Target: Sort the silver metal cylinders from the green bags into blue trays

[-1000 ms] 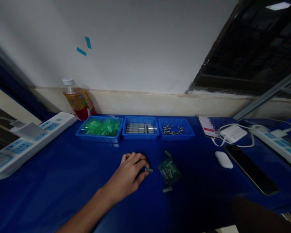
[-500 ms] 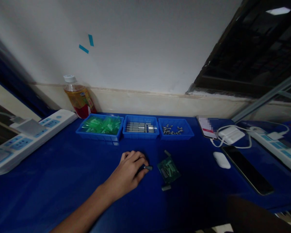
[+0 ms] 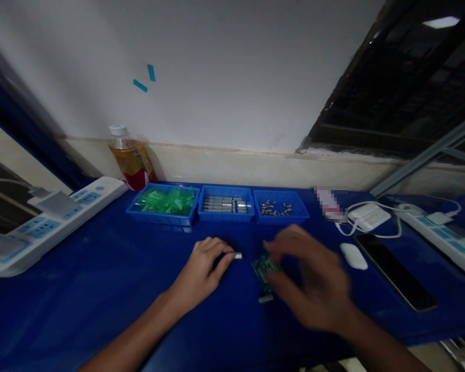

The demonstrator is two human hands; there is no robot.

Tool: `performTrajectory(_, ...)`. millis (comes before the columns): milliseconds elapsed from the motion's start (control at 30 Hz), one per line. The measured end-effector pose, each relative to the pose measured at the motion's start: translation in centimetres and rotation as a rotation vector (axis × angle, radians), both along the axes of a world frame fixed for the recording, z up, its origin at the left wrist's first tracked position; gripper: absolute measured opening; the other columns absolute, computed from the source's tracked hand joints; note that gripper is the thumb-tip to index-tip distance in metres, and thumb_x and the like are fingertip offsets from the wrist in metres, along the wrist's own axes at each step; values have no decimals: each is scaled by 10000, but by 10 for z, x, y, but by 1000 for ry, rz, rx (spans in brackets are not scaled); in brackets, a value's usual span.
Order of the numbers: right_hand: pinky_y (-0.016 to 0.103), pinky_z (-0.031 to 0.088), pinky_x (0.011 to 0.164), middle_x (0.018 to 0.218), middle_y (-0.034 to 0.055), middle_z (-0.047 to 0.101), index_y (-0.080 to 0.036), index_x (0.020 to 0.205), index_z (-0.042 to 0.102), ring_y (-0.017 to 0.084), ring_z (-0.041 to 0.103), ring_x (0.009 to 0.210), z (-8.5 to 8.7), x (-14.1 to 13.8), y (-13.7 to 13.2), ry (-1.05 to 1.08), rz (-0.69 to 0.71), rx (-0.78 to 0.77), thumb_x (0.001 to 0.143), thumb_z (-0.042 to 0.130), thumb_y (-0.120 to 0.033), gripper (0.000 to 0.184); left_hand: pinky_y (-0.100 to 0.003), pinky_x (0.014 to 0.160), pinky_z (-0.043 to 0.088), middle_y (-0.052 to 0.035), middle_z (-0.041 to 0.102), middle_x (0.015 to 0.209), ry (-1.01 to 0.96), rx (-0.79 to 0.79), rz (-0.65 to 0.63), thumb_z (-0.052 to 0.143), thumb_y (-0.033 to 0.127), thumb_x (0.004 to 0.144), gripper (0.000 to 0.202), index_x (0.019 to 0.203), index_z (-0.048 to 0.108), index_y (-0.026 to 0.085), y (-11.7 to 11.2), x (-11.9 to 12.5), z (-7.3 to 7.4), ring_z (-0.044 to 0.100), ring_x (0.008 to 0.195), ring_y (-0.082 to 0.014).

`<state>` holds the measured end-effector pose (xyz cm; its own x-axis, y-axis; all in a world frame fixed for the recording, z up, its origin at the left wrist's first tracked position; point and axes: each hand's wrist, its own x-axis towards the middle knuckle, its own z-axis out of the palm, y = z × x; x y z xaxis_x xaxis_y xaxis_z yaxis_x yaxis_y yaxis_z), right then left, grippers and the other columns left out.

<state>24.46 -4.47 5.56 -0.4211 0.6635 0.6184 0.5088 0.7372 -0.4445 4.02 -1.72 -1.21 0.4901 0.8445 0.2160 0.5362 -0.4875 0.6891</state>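
My left hand (image 3: 209, 263) rests on the blue table, thumb and forefinger pinching a short metal cylinder (image 3: 237, 256) whose bright end sticks out to the right. My right hand (image 3: 313, 279), smeared by motion, hovers over a small green plastic bag (image 3: 261, 268) holding several metal pieces. Its thumb and forefinger are spread apart, with nothing seen between them. The forefinger partly covers a loose metal piece (image 3: 265, 243) behind the bag; whether it touches is unclear. Another loose metal cylinder (image 3: 265, 298) lies in front of the bag, close to my right thumb.
Along the wall stand three blue trays: one with green bags (image 3: 165, 200), one with metal cylinders (image 3: 220, 204), one with small screws (image 3: 275, 208). A drink bottle (image 3: 129, 160) and power strip (image 3: 70, 217) are left. Right are a black phone (image 3: 395, 271), white earbud case (image 3: 354, 256) and cables.
My right hand has come in from the lower right to above the green bag. My left hand has shifted slightly, and the cylinder in it has turned and moved a little away from me.
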Motion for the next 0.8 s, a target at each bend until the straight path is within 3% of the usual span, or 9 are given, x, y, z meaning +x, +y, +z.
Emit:
performTrajectory(133,359,462,744,871,57,633,-191,990,550,192,573,808,-47,-12,20,-184,-4,-39,861,563,-227,135,-323,810,387,-21,631,840,-69,-14,2,394,291,956,263,828,595,179,1,1,-1,560,826,-161)
performTrajectory(233,341,448,765,857,56,628,-188,906,556,181,565,814,-66,-16,30,-209,28,-97,900,506,-212,56,-303,769,406,-20,618,789,-99,-15,12,387,295,956,286,788,582,171,3,1,-4,557,778,-153)
performTrajectory(433,279,458,727,810,32,589,-196,891,561,150,568,772,-71,-22,41,-16,56,-213,904,506,-210,58,-290,734,416,-17,604,772,-106,-27,71,389,318,954,291,805,588,167,5,-1,-6,553,754,-150)
performTrajectory(567,268,467,705,798,20,569,-200,888,559,140,569,741,-76,-23,36,59,8,-288,889,498,-187,62,-283,711,417,-13,598,763,-84,-39,21,422,333,940,256,834,590,170,3,0,-3,544,745,-151)
performTrajectory(700,296,477,779,890,41,593,-201,962,563,161,577,852,-76,-19,25,40,52,-266,852,510,-142,136,-288,721,411,-12,591,741,-43,-42,-58,396,321,952,284,790,573,168,1,1,-1,532,733,-148)
performTrajectory(800,322,490,798,946,60,606,-211,1042,551,181,584,893,-75,-17,19,25,60,-221,841,532,-157,209,-281,715,412,-3,580,720,-44,-45,-47,389,323,956,304,749,553,172,1,3,-2,535,719,-142)
